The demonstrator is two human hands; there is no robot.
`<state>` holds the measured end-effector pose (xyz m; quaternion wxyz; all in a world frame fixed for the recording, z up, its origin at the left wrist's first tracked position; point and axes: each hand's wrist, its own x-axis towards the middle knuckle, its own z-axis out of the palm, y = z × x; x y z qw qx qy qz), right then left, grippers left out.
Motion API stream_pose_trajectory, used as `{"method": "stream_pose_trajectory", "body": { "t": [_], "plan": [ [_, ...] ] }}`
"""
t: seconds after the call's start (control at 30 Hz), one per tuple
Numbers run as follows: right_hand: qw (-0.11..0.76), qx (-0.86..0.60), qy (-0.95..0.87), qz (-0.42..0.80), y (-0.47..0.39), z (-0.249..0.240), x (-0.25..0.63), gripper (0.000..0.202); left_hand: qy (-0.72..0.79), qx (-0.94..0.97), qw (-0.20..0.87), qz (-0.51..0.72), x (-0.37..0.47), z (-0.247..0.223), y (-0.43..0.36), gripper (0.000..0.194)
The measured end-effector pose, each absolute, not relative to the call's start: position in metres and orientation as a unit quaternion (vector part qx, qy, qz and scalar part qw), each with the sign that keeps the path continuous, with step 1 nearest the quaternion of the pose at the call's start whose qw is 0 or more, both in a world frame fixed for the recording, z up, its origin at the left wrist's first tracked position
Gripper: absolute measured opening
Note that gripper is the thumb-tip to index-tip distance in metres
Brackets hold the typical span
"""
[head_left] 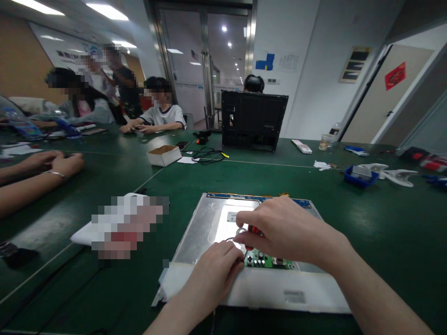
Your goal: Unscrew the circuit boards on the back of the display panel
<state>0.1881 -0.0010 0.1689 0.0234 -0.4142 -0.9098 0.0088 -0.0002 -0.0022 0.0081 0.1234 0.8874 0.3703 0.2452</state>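
A flat LCD panel [191, 232] lies back side up on the green table, with a blue strip board along its far edge. My right hand [284, 228] is closed round a screwdriver [254, 230] with a red and black handle, held over the panel's middle. Under it, a small green circuit board [261, 261] is fixed to the panel's back. My left hand [218, 267] rests on the panel at the board's left end, fingers pressed together; what they grip is hidden. A short dark wire shows near its fingertips.
A black monitor housing [253, 118] stands at the far side, a person behind it. A white box [164, 156], black cables [209, 156] and a blue tray [361, 176] lie about. Left are a white packet [84, 232] and another person's hands [61, 163].
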Motion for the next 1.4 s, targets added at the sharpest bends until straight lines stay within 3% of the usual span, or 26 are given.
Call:
{"method": "stream_pose_trajectory", "body": {
  "t": [0.1, 0.27, 0.43, 0.63, 0.8, 1.17, 1.4],
  "plan": [
    [0.041, -0.405, -0.913, 0.013, -0.0016, 0.1680, 0.1888, 0.011, 0.372, 0.887, 0.136, 0.238, -0.0008, 0.0098, -0.0022, 0.019],
    [0.056, -0.370, -0.926, 0.055, -0.0031, 0.1687, 0.1934, 0.033, 0.365, 0.888, 0.146, 0.236, -0.0004, 0.0072, -0.0024, 0.015],
    [0.039, -0.402, -0.915, 0.027, -0.0016, 0.1690, 0.1909, 0.034, 0.379, 0.886, 0.134, 0.231, 0.0007, 0.0063, -0.0024, 0.018],
    [0.028, -0.418, -0.908, 0.002, -0.0005, 0.1665, 0.1878, 0.017, 0.372, 0.890, 0.143, 0.223, 0.0007, 0.0102, -0.0019, 0.020],
    [0.061, -0.377, -0.923, 0.037, -0.0034, 0.1668, 0.1922, 0.033, 0.366, 0.892, 0.145, 0.222, 0.0009, 0.0091, -0.0017, 0.016],
    [0.035, -0.412, -0.910, 0.008, -0.0015, 0.1665, 0.1877, 0.018, 0.377, 0.889, 0.149, 0.213, 0.0009, 0.0114, -0.0033, 0.019],
    [0.057, -0.371, -0.926, 0.046, -0.0044, 0.1675, 0.1920, 0.031, 0.365, 0.892, 0.151, 0.219, -0.0001, 0.0060, -0.0005, 0.017]
  ]
}}
